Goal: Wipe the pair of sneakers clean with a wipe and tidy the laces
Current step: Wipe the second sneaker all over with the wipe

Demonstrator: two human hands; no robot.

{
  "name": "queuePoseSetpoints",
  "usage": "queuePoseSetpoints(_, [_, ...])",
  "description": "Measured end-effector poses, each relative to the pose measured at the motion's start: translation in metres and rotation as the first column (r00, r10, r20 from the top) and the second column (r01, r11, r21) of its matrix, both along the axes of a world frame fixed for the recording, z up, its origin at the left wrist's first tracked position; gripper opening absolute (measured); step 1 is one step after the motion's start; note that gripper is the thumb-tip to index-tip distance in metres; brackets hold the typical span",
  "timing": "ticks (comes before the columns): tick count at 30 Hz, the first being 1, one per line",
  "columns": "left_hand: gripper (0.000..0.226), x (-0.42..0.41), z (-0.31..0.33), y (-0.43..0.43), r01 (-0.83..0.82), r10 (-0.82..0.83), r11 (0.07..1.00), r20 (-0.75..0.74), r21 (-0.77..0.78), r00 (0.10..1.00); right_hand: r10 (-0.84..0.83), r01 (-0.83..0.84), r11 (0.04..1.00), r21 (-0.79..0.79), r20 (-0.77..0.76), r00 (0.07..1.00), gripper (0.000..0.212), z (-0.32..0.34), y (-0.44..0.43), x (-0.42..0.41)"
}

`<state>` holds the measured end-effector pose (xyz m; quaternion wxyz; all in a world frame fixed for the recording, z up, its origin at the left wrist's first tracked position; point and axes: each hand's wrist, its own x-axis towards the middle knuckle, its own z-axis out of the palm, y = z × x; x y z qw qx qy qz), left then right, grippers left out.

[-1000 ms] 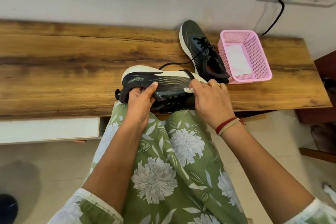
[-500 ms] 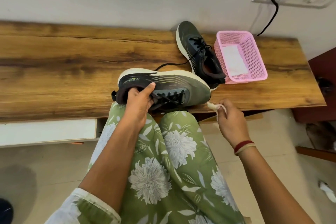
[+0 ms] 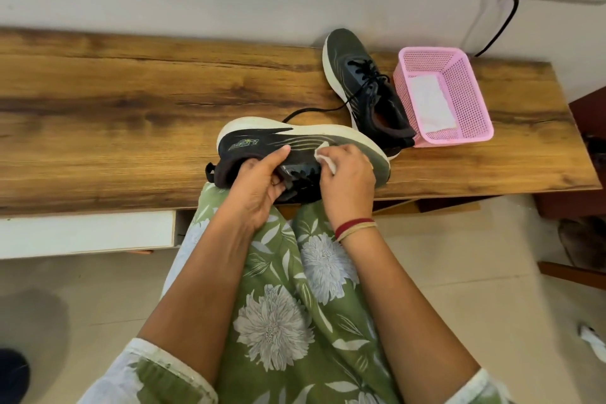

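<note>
A dark sneaker with a white sole (image 3: pixel 262 143) lies on its side at the front edge of the wooden table (image 3: pixel 114 115), partly over my lap. My left hand (image 3: pixel 259 184) grips it at the collar, thumb stretched along the side. My right hand (image 3: pixel 347 177) holds a small white wipe (image 3: pixel 324 161) pressed against the sneaker's side near the laces. The second dark sneaker (image 3: pixel 364 85) stands upright behind, with a loose black lace trailing onto the table.
A pink mesh basket (image 3: pixel 465 102) with a white wipe inside stands right of the second sneaker. A wall socket with a black cable (image 3: pixel 505 3) is at the top right. A crumpled white piece (image 3: pixel 593 338) lies on the floor at right.
My right hand drew back off the sneaker to the table edge with the wipe, then returned and now presses the wipe on the sneaker's side. My left hand kept its grip.
</note>
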<state>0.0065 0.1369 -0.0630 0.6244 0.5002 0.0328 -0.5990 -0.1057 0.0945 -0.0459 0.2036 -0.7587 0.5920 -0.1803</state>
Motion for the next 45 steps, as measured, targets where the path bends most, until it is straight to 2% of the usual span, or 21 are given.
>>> queuePoseSetpoints(2, [0.026, 0.0, 0.0, 0.0, -0.001, 0.0, 1.0, -0.014, -0.017, 1.0, 0.09, -0.09, 0.996, -0.009, 0.027, 0.996, 0.019, 0.001, 0.01, 0.012])
queuePoseSetpoints(4, [0.026, 0.0, -0.001, 0.0, -0.005, 0.005, 1.0, -0.011, -0.024, 1.0, 0.155, -0.156, 0.986, -0.064, -0.021, 0.988, 0.018, 0.001, 0.013, 0.015])
queuePoseSetpoints(8, [0.036, -0.004, -0.001, -0.001, -0.01, 0.009, 1.0, 0.035, 0.028, 0.999, -0.048, 0.019, 0.993, -0.115, -0.258, 0.965, 0.02, 0.001, -0.006, -0.001])
queuePoseSetpoints(9, [0.039, -0.004, 0.0, -0.001, -0.01, 0.008, 0.999, 0.048, 0.037, 0.999, -0.054, 0.031, 0.995, -0.092, -0.261, 0.964, 0.021, 0.002, -0.005, 0.001])
queuePoseSetpoints(12, [0.046, -0.004, 0.0, -0.001, -0.033, 0.03, 0.999, 0.055, 0.043, 0.998, 0.116, -0.124, 0.991, -0.041, -0.147, 0.982, 0.022, 0.004, 0.013, 0.016])
queuePoseSetpoints(14, [0.047, -0.004, 0.0, -0.001, -0.042, 0.039, 0.998, 0.055, 0.046, 0.998, 0.143, -0.17, 0.981, -0.095, -0.245, 0.959, 0.022, 0.005, 0.004, 0.008])
queuePoseSetpoints(16, [0.045, -0.006, 0.0, -0.001, -0.046, 0.043, 0.998, 0.053, 0.054, 0.998, 0.022, -0.066, 0.991, -0.114, -0.348, 0.937, 0.022, 0.004, -0.013, -0.004])
queuePoseSetpoints(18, [0.045, -0.006, -0.001, -0.001, -0.05, 0.048, 0.998, 0.052, 0.049, 0.997, -0.012, -0.012, 0.997, -0.076, -0.306, 0.952, 0.023, 0.005, -0.008, 0.003])
queuePoseSetpoints(20, [0.047, -0.005, -0.001, 0.0, -0.058, 0.056, 0.997, 0.048, 0.041, 0.997, 0.095, -0.109, 0.992, -0.062, -0.186, 0.978, 0.022, 0.002, 0.01, 0.017])
queuePoseSetpoints(22, [0.047, -0.004, -0.002, -0.001, -0.061, 0.059, 0.997, 0.045, 0.047, 0.997, 0.114, -0.133, 0.987, -0.087, -0.194, 0.974, 0.022, 0.001, 0.011, 0.012])
queuePoseSetpoints(24, [0.046, -0.006, -0.002, 0.0, -0.056, 0.053, 0.997, 0.048, 0.061, 0.997, -0.029, 0.013, 0.998, -0.064, -0.255, 0.967, 0.023, -0.003, -0.006, -0.002])
queuePoseSetpoints(26, [0.046, -0.007, -0.002, 0.0, -0.057, 0.054, 0.997, 0.048, 0.059, 0.997, -0.098, 0.093, 0.995, -0.029, -0.215, 0.972, 0.024, 0.0, -0.005, 0.0])
queuePoseSetpoints(28, [0.047, -0.005, -0.002, 0.0, -0.065, 0.064, 0.997, 0.037, 0.039, 0.997, 0.044, -0.045, 0.999, -0.01, -0.112, 0.993, 0.025, 0.001, 0.013, 0.016])
queuePoseSetpoints(30, [0.047, -0.004, -0.002, 0.0, -0.068, 0.067, 0.997, 0.028, 0.029, 0.997, 0.112, -0.119, 0.991, -0.061, -0.113, 0.987, 0.024, 0.0, 0.018, 0.014])
queuePoseSetpoints(32, [0.045, -0.006, -0.002, 0.0, -0.061, 0.06, 0.997, 0.03, 0.04, 0.998, -0.03, 0.02, 0.999, -0.048, -0.195, 0.98, 0.023, -0.003, -0.001, 0.0])
queuePoseSetpoints(34, [0.043, -0.008, -0.003, 0.0, -0.067, 0.066, 0.997, 0.031, 0.049, 0.997, -0.158, 0.16, 0.987, -0.007, -0.211, 0.965, 0.023, -0.002, -0.008, -0.002])
queuePoseSetpoints(37, [0.047, -0.006, -0.003, 0.0, -0.094, 0.094, 0.995, 0.014, 0.027, 0.995, 0.02, -0.016, 0.999, 0.042, -0.092, 0.996, 0.024, 0.002, 0.013, 0.022])
queuePoseSetpoints(39, [0.05, -0.005, -0.005, 0.0, -0.103, 0.103, 0.994, 0.006, 0.025, 0.995, 0.084, -0.084, 0.996, 0.0, -0.112, 0.99, 0.022, 0.004, 0.014, 0.017])
queuePoseSetpoints(41, [0.05, -0.005, -0.005, 0.001, -0.093, 0.093, 0.995, -0.005, 0.032, 0.996, -0.042, 0.043, 0.999, 0.002, -0.222, 0.974, 0.022, 0.0, -0.008, -0.003])
queuePoseSetpoints(43, [0.051, -0.007, -0.005, 0.0, -0.093, 0.093, 0.995, -0.007, 0.037, 0.996, -0.207, 0.219, 0.975, 0.036, -0.206, 0.956, 0.022, 0.0, -0.021, -0.013])
queuePoseSetpoints(45, [0.051, -0.006, -0.004, 0.0, -0.098, 0.098, 0.994, 0.004, 0.039, 0.995, -0.133, 0.146, 0.987, 0.073, -0.158, 0.978, 0.023, 0.001, -0.01, 0.001])
